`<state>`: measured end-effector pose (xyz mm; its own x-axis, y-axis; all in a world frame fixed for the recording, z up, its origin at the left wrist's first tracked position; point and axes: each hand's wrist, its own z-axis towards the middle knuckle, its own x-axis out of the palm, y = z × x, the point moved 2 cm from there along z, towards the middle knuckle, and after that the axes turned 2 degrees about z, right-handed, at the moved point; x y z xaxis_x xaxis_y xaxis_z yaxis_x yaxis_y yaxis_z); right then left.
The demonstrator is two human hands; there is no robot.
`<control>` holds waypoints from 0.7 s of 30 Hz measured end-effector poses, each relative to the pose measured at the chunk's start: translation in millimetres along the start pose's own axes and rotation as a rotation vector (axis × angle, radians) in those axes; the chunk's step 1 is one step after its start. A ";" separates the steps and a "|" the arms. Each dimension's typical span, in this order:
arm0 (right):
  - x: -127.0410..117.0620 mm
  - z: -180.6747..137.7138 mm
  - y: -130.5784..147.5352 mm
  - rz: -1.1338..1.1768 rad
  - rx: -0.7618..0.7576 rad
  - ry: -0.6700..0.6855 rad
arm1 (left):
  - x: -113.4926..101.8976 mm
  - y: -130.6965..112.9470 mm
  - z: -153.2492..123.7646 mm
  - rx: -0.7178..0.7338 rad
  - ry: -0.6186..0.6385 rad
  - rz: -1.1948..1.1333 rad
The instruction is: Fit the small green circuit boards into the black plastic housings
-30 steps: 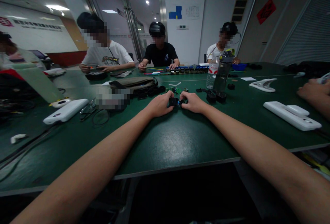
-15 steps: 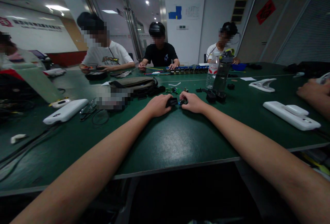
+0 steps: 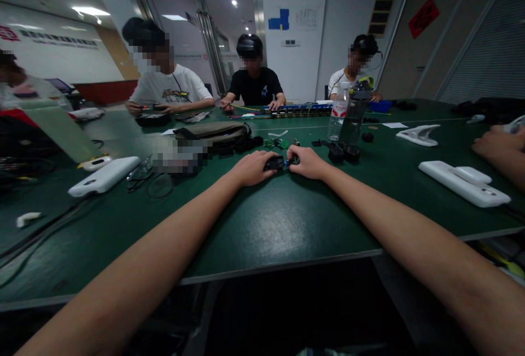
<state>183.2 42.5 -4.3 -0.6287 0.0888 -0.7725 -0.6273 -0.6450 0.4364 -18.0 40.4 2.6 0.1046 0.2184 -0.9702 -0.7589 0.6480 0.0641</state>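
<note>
Both my arms reach far out over the green table [image 3: 266, 230]. My left hand [image 3: 251, 168] is closed around a small black block-shaped part [image 3: 273, 163]. My right hand [image 3: 307, 162] is closed on a tiny piece with a blue spot [image 3: 288, 163], pressed against the black part's right end. The two hands nearly touch. Small green circuit boards [image 3: 276, 143] lie just beyond my fingers.
A water bottle [image 3: 337, 116] and a dark flask [image 3: 353, 118] stand right of my hands, with black parts [image 3: 342, 153] at their base. White cases lie at left [image 3: 104, 176] and right [image 3: 463, 182]. A pouch [image 3: 211, 133] sits behind. Several people work around the table; another person's hand [image 3: 498, 151] rests at far right.
My hands stay together at the same spot; the black part has tilted slightly in my left fingers and the right hand has shifted a little against it.
</note>
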 end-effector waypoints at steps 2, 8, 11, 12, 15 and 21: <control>-0.3 0.1 0.8 0.002 -0.001 -0.003 | 0.1 0.3 0.0 0.012 -0.009 0.001; -0.2 0.8 1.3 0.037 -0.014 -0.035 | -0.6 -1.4 -0.1 -0.002 0.012 0.000; -1.2 1.0 1.7 0.060 -0.044 -0.070 | -1.4 -2.5 -0.5 -0.023 0.039 -0.020; -1.7 1.0 2.0 0.067 -0.052 -0.080 | -1.7 -2.6 -0.7 -0.027 0.043 -0.027; -3.5 0.6 3.6 0.082 -0.060 -0.100 | -2.2 -2.8 -1.0 -0.033 0.051 -0.040; -5.2 0.0 8.2 0.093 -0.076 -0.099 | -2.7 -2.7 -0.5 -0.051 0.061 -0.027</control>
<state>181.3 36.7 3.2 -0.7274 0.0980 -0.6792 -0.5298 -0.7092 0.4651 -16.6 37.7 4.9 0.0874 0.1558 -0.9839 -0.7883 0.6147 0.0273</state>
